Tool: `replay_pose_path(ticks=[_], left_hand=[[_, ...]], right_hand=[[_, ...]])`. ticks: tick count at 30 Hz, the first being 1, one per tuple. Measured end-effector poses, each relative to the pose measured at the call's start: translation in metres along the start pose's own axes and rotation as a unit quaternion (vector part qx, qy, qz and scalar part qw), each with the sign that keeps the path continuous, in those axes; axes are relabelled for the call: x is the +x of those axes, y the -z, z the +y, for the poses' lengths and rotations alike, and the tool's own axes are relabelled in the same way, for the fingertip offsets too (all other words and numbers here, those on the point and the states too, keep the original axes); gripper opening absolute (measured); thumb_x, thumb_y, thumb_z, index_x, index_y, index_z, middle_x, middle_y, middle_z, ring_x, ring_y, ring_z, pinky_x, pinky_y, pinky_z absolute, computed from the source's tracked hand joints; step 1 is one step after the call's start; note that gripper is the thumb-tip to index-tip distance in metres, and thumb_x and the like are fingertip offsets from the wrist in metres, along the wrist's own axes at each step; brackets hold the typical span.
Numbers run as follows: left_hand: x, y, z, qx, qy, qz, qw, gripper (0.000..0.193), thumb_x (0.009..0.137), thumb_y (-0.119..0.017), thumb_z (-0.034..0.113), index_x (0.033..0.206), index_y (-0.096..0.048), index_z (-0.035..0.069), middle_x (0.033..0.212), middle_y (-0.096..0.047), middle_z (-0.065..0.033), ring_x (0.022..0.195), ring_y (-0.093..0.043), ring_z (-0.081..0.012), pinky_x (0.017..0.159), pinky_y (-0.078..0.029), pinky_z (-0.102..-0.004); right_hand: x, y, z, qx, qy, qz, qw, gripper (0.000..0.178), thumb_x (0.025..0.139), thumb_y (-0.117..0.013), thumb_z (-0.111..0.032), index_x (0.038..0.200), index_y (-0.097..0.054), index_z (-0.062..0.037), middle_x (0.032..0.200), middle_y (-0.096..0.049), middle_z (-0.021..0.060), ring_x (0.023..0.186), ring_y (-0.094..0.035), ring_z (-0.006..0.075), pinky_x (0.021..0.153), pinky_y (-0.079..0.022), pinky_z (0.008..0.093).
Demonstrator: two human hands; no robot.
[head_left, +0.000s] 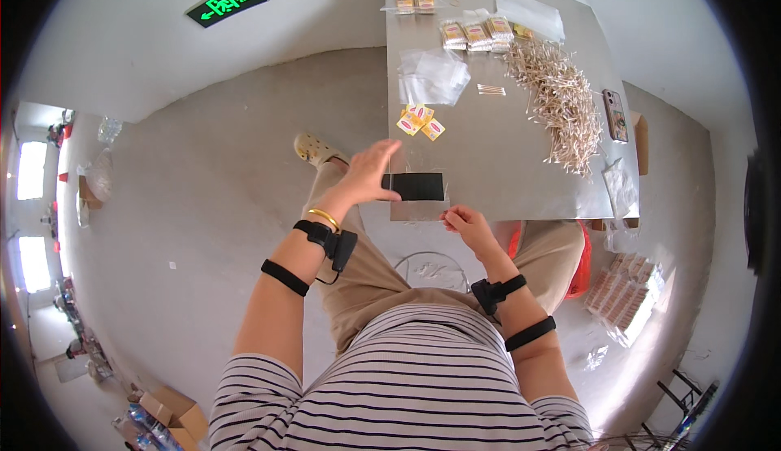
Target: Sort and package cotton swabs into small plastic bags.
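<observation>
A flat black rectangle (419,187) lies at the near left corner of the metal table, with a clear plastic film (416,210) along its near side. My left hand (370,173) is at its left end, fingers and thumb apart, the thumb by the black surface. Just right of the film's corner, my right hand (468,225) has its fingers curled together; whether they pinch the film is too small to tell. Farther up lie several yellow-and-white printed cards (420,121), a stack of clear plastic bags (433,77) and a few cotton swabs (491,90) in a row.
A large heap of loose cotton swabs (561,101) spreads over the table's right side, beside a phone (615,116). Filled swab packs (477,33) and more clear bags (530,16) are at the back. Stacked packs (625,296) stand on the floor at right.
</observation>
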State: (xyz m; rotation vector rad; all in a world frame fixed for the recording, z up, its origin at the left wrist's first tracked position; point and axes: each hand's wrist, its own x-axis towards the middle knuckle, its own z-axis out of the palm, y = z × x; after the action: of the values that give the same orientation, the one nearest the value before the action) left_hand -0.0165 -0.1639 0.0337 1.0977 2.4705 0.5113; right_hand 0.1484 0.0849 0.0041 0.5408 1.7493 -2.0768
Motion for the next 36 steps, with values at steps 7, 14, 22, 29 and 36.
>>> replay_pose_path(ticks=[7,14,22,29,36], left_hand=[[-0.003,-0.023,-0.062,-0.168,0.199,-0.103,0.96,0.043,0.082,-0.082,0.036,0.105,-0.065,0.003,0.093,-0.067,-0.0072,0.088,-0.063,-0.0175,0.082,-0.049,-0.0343],[0.025,-0.016,-0.05,-0.237,0.225,-0.185,0.927,0.031,0.08,-0.082,0.027,0.093,-0.074,0.0,0.078,-0.071,-0.006,0.072,-0.063,-0.0148,0.071,-0.05,-0.0319],[0.049,-0.022,-0.027,-0.213,0.232,-0.196,0.929,0.033,0.075,-0.085,0.029,0.093,-0.076,0.002,0.082,-0.074,-0.0094,0.074,-0.068,-0.021,0.073,-0.052,-0.0345],[0.061,-0.013,0.03,0.156,0.17,-0.133,0.964,0.051,0.066,-0.086,0.054,0.09,-0.077,0.01,0.09,-0.075,-0.0113,0.089,-0.071,-0.0259,0.091,-0.045,-0.0423],[0.074,-0.001,0.068,0.189,0.087,0.079,0.975,0.044,0.081,-0.075,0.048,0.105,-0.065,0.012,0.101,-0.065,-0.0078,0.101,-0.062,-0.0261,0.092,-0.04,-0.0423]], right_hand=[[0.001,0.001,0.001,0.007,-0.007,0.002,1.0,0.018,0.099,-0.059,-0.014,0.098,-0.068,0.0021,0.088,-0.068,0.0027,0.079,-0.058,0.0084,0.074,-0.049,0.0244],[0.0,0.004,0.006,0.027,0.011,0.021,0.999,0.017,0.098,-0.059,-0.012,0.097,-0.068,0.003,0.088,-0.069,0.0038,0.078,-0.058,0.0091,0.072,-0.048,0.024],[-0.001,0.011,0.009,0.025,0.011,0.023,0.999,0.016,0.097,-0.06,-0.011,0.095,-0.068,0.003,0.086,-0.068,0.003,0.078,-0.057,0.0089,0.072,-0.048,0.0238],[0.007,0.026,0.025,0.008,0.039,0.045,0.998,0.016,0.096,-0.062,-0.012,0.093,-0.069,0.0017,0.081,-0.067,0.0028,0.073,-0.058,0.009,0.067,-0.048,0.0253],[0.02,0.079,0.0,-0.117,0.161,0.2,0.959,0.019,0.09,-0.068,-0.018,0.101,-0.068,-0.0019,0.083,-0.068,0.0086,0.075,-0.064,0.0193,0.072,-0.053,0.0319]])
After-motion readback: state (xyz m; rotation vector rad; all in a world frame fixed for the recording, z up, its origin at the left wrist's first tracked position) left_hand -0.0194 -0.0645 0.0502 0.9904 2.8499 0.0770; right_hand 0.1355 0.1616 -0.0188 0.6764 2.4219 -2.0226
